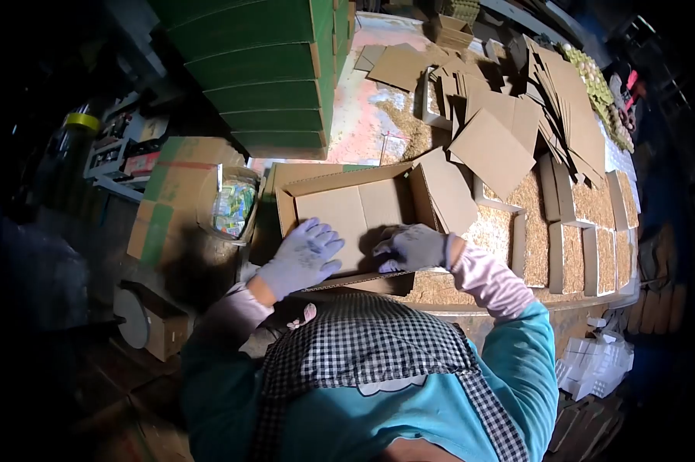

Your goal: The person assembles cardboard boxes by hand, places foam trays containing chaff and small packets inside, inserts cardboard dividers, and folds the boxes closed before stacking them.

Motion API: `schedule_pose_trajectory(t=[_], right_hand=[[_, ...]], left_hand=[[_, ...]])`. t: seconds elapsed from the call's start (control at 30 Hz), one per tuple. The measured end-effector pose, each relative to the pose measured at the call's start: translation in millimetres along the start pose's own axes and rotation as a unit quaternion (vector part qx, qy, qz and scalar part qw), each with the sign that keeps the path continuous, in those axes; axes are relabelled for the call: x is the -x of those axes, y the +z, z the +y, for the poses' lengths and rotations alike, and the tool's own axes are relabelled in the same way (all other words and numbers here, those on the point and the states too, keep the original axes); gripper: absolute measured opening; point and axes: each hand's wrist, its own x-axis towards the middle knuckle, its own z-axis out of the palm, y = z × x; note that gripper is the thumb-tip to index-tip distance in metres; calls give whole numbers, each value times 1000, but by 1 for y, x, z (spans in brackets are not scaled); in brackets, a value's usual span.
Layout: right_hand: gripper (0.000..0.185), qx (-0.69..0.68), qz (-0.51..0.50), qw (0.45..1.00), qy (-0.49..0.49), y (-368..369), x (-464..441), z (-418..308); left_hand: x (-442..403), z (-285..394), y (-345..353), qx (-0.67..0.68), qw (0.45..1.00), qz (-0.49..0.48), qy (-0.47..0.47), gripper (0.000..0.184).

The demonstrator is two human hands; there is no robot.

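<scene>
In the head view an open cardboard box (424, 199) stands before me, with a flat cardboard sheet (336, 206) lying inside it and a crease down its middle. My left hand (307, 254), in a pale glove, rests on the sheet's left side with the fingers stretched out. My right hand (413, 248), gloved too, is inside the box at the right. Its fingers are bent but apart, and they touch the sheet's right part. Shadow hides some of the right fingertips.
Green boxes (263, 65) are stacked at the far left. Loose cardboard sheets (492, 154) lie in a heap to the right. Behind them, trays filled with brown shavings (594, 202) stand in rows. A carton (174, 196) with a plastic bag (233, 206) is at my left.
</scene>
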Motion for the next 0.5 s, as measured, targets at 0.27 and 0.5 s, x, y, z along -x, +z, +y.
schedule_pose_trajectory(t=[0.27, 0.5], right_hand=[[57, -69, 144, 982, 98, 0, 8, 32], [103, 24, 181, 913, 364, 85, 8, 104]], left_hand=[[9, -30, 43, 651, 690, 66, -309, 130], [-14, -14, 109, 544, 726, 343, -243, 74]])
